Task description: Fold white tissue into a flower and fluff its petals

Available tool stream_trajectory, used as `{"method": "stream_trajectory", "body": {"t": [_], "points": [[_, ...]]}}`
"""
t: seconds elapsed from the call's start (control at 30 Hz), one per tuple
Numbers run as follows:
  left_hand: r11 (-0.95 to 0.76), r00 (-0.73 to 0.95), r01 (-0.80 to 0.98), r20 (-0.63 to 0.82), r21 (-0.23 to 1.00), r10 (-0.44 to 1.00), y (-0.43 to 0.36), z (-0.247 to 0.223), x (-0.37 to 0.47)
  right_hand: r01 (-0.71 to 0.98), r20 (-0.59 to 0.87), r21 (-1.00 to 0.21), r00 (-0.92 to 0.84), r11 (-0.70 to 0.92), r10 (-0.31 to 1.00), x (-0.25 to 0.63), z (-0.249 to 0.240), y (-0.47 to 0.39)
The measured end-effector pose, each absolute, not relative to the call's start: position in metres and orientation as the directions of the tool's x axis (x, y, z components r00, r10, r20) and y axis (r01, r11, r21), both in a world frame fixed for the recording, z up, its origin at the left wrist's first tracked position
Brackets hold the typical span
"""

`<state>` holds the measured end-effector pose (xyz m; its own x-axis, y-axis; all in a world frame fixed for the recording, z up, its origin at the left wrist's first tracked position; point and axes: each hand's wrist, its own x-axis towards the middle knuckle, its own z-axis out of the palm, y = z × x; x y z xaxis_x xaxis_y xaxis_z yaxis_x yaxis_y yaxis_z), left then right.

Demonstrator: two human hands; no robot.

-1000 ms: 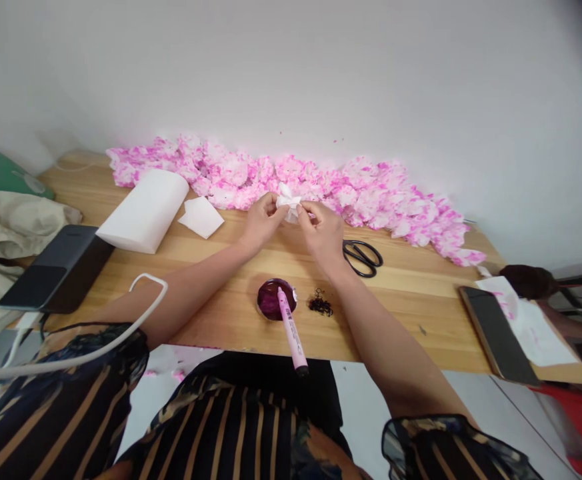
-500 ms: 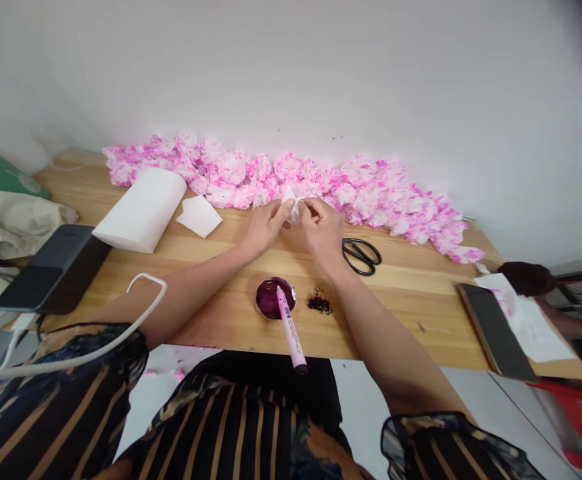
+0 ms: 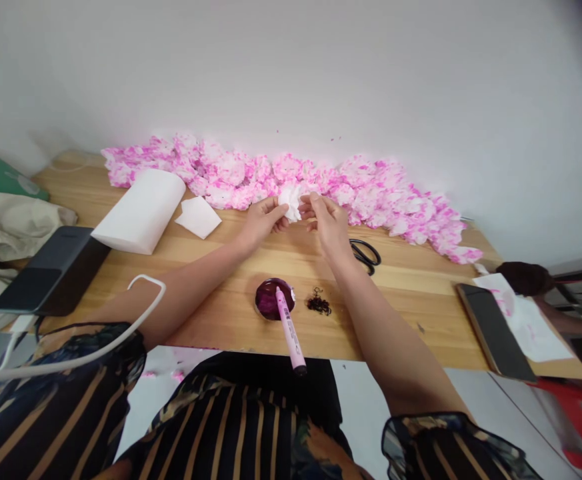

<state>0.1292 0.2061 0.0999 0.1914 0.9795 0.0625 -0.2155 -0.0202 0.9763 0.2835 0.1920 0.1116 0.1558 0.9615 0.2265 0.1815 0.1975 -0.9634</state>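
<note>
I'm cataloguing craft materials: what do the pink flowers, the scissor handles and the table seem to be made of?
Flowers: probably tissue paper, matt, from the thin crumpled layers.
Handles: plastic or coated metal; smooth, black, slightly shiny.
Table: wood or wood-look laminate, satin, with pale lengthwise grain.

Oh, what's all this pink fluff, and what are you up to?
The left hand holds a crumpled white paper piece, with the right hand close beside it. Behind lies a long row of pink-and-white paper-like blooms. A pink marker leans on a small dish near the table's front edge.
</note>
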Motion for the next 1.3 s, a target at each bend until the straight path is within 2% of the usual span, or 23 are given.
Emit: {"method": "stream_trajectory", "body": {"t": [0.17, 0.23, 0.3, 0.43, 0.53, 0.67, 0.83, 1.0, 1.17, 1.23, 1.3], "points": [[-0.035, 0.169, -0.264, 0.082, 0.964, 0.982, 0.207, 0.1, 0.129, 0.516, 0.495, -0.753, 0.036, 0.408, 0.868, 0.28, 0.115, 0.184], [-0.041, 0.17, -0.256, 0.086, 0.966, 0.982, 0.207, 0.099, 0.129, 0.551, 0.5, -0.73, 0.03, 0.403, 0.865, 0.28, 0.112, 0.184], [-0.056, 0.161, -0.233, 0.095, 0.971, 0.982, 0.207, 0.099, 0.129, 0.528, 0.462, -0.768, 0.064, 0.363, 0.885, 0.281, 0.11, 0.187], [-0.204, 0.074, -0.158, 0.217, 0.966, 0.973, 0.206, 0.1, 0.127, 0.506, 0.43, -0.797, 0.092, 0.33, 0.898, 0.281, 0.107, 0.191], [-0.313, 0.023, -0.089, 0.316, 0.945, 0.948, 0.203, 0.099, 0.126, 0.557, 0.461, -0.753, 0.068, 0.35, 0.885, 0.279, 0.106, 0.189], [-0.321, 0.029, -0.001, 0.321, 0.947, 0.947, 0.202, 0.095, 0.128, 0.613, 0.489, -0.697, 0.025, 0.373, 0.872, 0.277, 0.105, 0.185], [-0.354, 0.071, 0.02, 0.352, 0.935, 0.933, 0.204, 0.09, 0.131, 0.504, 0.428, -0.795, 0.073, 0.337, 0.901, 0.28, 0.107, 0.188], [-0.376, 0.096, 0.035, 0.372, 0.926, 0.923, 0.203, 0.092, 0.13, 0.24, 0.258, -0.946, 0.141, 0.22, 0.956, 0.284, 0.102, 0.197], [-0.343, 0.126, -0.063, 0.349, 0.937, 0.929, 0.204, 0.095, 0.131, -0.008, 0.109, -0.994, 0.149, 0.112, 0.983, 0.287, 0.102, 0.201], [-0.293, 0.12, -0.128, 0.308, 0.947, 0.944, 0.206, 0.097, 0.131, -0.032, 0.118, -0.992, 0.137, 0.123, 0.984, 0.289, 0.104, 0.2], [-0.251, 0.1, -0.173, 0.271, 0.952, 0.957, 0.208, 0.1, 0.13, 0.013, 0.157, -0.988, 0.128, 0.157, 0.979, 0.289, 0.106, 0.199]]}}
